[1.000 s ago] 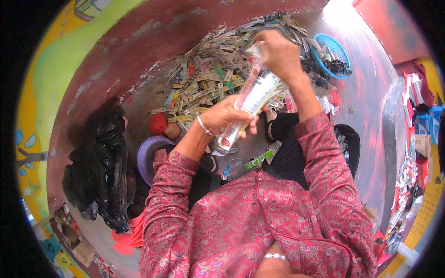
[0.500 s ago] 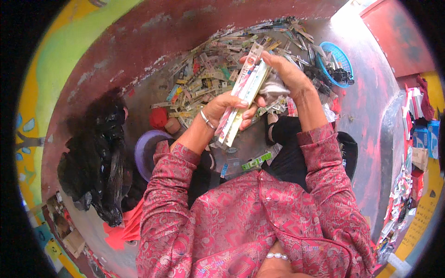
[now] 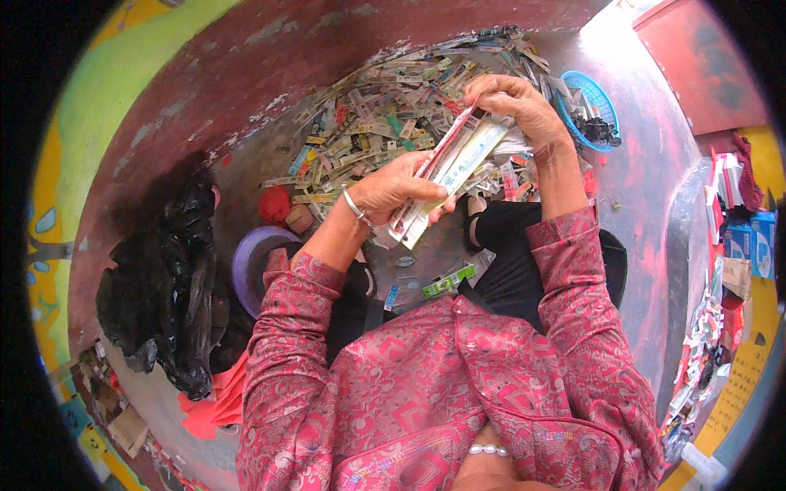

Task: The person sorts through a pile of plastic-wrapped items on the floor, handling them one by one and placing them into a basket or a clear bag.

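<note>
A bundle of long, flat printed packets [image 3: 468, 164] lies slantwise between my two hands, over the floor in front of my lap. My left hand [image 3: 405, 190] is closed around its lower end, the thumb pressed across the top packet. At the upper end, the fingers of my right hand [image 3: 517, 106] pinch the packets' tips. One packet in the bundle is pale with blue print, and a red-edged one lies on its left side. Some crumpled clear wrapping [image 3: 516, 143] shows beneath my right hand.
A large heap of similar slim packets [image 3: 360, 135] covers the floor ahead, against the wall. A blue basket [image 3: 591, 94] with black plastic stands far right. To the left are a purple basin [image 3: 246, 266] and black plastic bags [image 3: 168, 278]. A green packet [image 3: 449, 281] lies near my lap.
My right hand has shifted slightly up and now pinches the bundle's top ends. The bundle has tilted further to the right, and the packet that stuck out at the top no longer does.
</note>
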`<state>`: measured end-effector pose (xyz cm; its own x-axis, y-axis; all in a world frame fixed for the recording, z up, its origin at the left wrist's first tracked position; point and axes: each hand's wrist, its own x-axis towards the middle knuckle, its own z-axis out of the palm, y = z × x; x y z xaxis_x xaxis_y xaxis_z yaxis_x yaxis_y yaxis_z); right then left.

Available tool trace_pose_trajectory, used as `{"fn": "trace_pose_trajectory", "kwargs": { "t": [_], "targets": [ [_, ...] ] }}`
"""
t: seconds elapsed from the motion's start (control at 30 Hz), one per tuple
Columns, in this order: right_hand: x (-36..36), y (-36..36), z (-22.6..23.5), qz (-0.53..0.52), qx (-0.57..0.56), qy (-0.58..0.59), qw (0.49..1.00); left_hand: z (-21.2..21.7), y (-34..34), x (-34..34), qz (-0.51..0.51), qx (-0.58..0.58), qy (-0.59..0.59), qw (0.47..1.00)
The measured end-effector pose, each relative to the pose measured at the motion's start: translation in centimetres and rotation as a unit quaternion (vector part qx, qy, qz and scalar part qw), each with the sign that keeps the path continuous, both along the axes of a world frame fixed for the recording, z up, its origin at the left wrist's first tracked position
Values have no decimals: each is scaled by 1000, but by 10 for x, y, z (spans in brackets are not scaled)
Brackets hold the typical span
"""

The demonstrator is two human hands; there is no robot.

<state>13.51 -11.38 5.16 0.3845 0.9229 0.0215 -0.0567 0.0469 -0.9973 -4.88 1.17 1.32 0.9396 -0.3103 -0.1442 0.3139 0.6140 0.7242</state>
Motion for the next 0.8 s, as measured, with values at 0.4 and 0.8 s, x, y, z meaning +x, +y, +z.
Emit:
{"fn": "trace_pose_trajectory", "kwargs": {
  "t": [0.4,0.8],
  "targets": [
    [29,-37,11,-94,251,250,930,-16,19,2,115,145,86,979],
    [-19,16,-25,-183,-113,-372,903,-22,-3,18,158,-5,132,979]
  ]
}}
